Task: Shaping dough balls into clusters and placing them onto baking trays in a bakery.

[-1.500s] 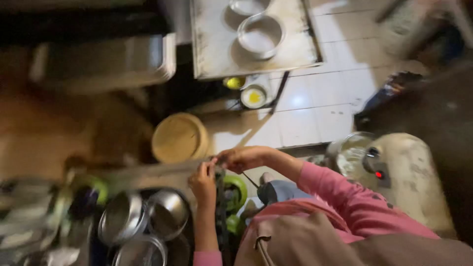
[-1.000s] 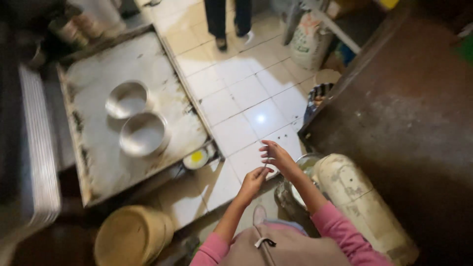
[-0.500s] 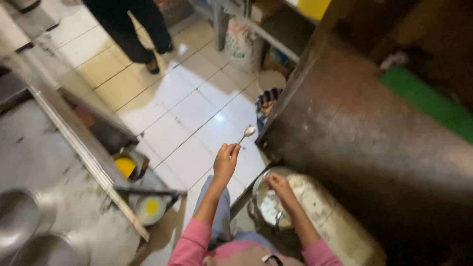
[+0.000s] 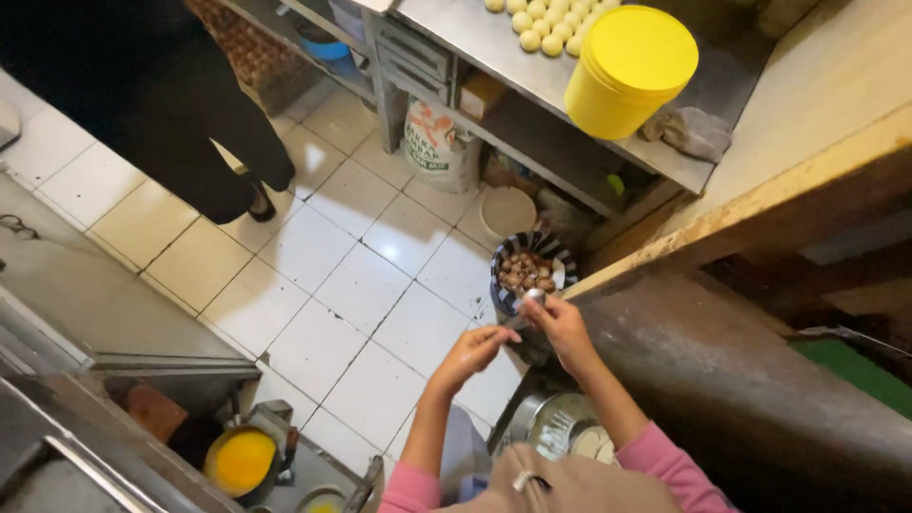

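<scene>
Right — both hands are raised over the white tiled floor (image 4: 313, 275), close together, just below a striped bowl (image 4: 532, 271) of small brown round things that sits on the floor by the edge of a dark metal drum (image 4: 741, 380). The right hand (image 4: 562, 328) is closed on a spoon (image 4: 530, 299); the spoon's bowl sticks up at the fingertips, right at the striped bowl's near rim. The left hand (image 4: 472, 350) has its fingers pinched narrow, tips pointing at the right hand; whether it touches the spoon handle I cannot tell.

Around it — a metal pot (image 4: 562, 427) sits low between the forearms. A yellow lidded bucket (image 4: 630, 68) stands on a steel table (image 4: 494, 43) beside a batch of pale dough balls (image 4: 541, 21), with a grey rag (image 4: 686, 130) next to it. A printed sack (image 4: 443, 144) sits under the table. Another person's dark legs (image 4: 204, 123) stand at upper left. A pan of yellow liquid (image 4: 241, 462) is at lower left.
</scene>
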